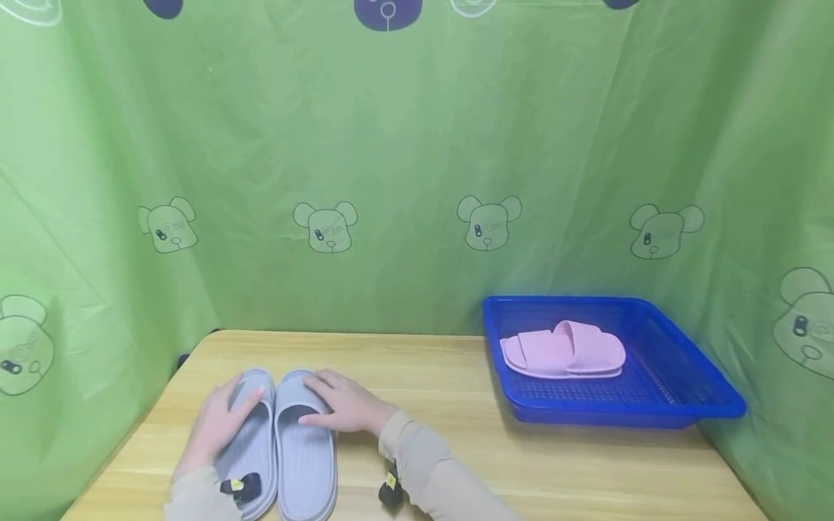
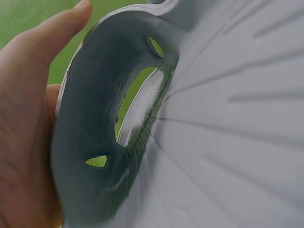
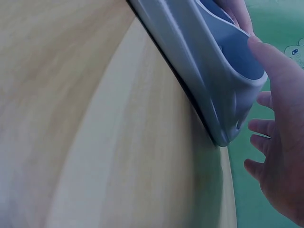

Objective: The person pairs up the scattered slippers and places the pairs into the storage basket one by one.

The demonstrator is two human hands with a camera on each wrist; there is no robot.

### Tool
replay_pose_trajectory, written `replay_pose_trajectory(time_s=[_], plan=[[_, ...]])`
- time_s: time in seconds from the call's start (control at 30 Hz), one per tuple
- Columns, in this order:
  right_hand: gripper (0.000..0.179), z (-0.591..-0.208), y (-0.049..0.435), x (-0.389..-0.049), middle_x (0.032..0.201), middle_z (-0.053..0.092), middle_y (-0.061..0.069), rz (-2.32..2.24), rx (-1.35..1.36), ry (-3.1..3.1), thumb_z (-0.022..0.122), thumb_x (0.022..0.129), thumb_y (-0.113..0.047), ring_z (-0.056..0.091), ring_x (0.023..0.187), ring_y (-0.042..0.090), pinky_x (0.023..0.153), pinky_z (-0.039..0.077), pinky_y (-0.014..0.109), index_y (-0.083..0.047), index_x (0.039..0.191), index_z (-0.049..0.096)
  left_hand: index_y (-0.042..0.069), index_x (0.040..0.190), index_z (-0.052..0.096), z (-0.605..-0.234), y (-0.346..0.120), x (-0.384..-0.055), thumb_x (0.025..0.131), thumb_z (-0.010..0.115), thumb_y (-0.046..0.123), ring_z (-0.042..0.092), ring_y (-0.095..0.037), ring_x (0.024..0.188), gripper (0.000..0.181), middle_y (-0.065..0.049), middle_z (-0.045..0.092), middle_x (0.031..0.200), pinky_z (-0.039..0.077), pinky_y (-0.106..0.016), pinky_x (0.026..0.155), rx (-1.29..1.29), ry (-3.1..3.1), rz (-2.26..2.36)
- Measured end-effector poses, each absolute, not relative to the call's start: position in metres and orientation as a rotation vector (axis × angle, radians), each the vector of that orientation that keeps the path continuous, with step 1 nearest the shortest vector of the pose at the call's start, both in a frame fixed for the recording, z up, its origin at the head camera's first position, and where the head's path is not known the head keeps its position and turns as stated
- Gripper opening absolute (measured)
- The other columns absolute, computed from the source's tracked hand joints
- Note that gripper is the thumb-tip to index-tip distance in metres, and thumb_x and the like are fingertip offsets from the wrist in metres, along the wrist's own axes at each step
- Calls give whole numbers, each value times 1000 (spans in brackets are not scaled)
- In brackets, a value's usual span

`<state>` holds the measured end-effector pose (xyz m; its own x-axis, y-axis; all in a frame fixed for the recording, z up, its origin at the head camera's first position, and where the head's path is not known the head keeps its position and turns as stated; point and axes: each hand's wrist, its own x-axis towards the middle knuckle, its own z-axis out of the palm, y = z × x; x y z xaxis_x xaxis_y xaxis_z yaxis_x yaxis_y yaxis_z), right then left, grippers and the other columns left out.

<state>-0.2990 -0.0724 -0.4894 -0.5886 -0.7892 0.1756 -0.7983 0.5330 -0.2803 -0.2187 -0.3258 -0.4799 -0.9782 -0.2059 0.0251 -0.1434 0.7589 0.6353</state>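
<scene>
Two grey slippers lie side by side on the table in the head view, toes pointing away. My left hand rests along the outer side of the left slipper, its thumb over the strap. In the left wrist view this thumb is stretched out beside the strap; its other fingers are mostly hidden. My right hand lies over the front of the right slipper. In the right wrist view its thumb is at the strap's edge, while its fingers are spread out beyond the toe.
A blue plastic basket stands at the right of the wooden table, holding a pink slipper that lies sideways. Behind and on both sides hangs a green curtain with bear faces. Black straps sit at both wrists.
</scene>
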Motion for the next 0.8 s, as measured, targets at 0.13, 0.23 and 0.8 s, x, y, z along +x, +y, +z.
replay_pose_trajectory(time_s=[0.13, 0.23, 0.8], plan=[[80, -490, -76, -298, 158, 33, 11, 535, 1406, -2750, 41, 92, -69, 36, 144, 26, 118, 33, 44, -23, 155, 27, 2, 153, 22, -483, -326, -220, 93, 48, 63, 17, -56, 141, 90, -32, 23, 155, 15, -72, 111, 277, -2851, -1014], [78, -488, -78, -297, 157, 34, 9, 540, 1399, -2769, 41, 92, -69, 36, 144, 25, 118, 32, 43, -24, 155, 27, 3, 153, 22, -483, -327, -221, 92, 50, 64, 20, -55, 141, 91, -32, 24, 155, 17, -71, 112, 278, -2846, -1025], [74, -488, -89, -297, 157, 35, 8, 603, 1349, -2847, 37, 94, -68, 37, 144, 26, 118, 33, 43, -26, 154, 28, -3, 146, 36, -483, -329, -218, 89, 65, 51, 35, -53, 134, 85, -35, 39, 145, 26, -67, 110, 149, -2791, -941]])
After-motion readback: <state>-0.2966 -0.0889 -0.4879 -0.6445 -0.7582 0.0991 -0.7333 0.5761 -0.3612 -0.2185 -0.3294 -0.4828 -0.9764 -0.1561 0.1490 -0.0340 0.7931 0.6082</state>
